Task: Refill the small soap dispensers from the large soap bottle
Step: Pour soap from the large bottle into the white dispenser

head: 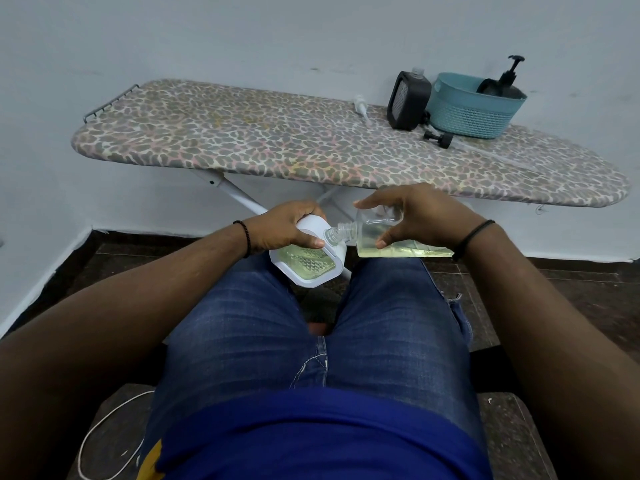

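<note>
My left hand (282,227) grips a small white soap dispenser (308,265) over my knees; pale green soap shows through its patterned window. My right hand (408,216) holds the large clear soap bottle (398,242) tipped on its side, pale yellow liquid pooled along its lower wall. The bottle's open neck (337,233) meets the top of the white dispenser. On the ironing board stand a black dispenser (408,100) without its pump, and another black pump dispenser (502,83) inside the teal basket.
The leopard-print ironing board (277,143) spans the wall ahead. On it lie a white pump head (362,107), a black pump head (440,137) and the teal basket (471,110). A white cable (104,420) runs across the dark floor at lower left.
</note>
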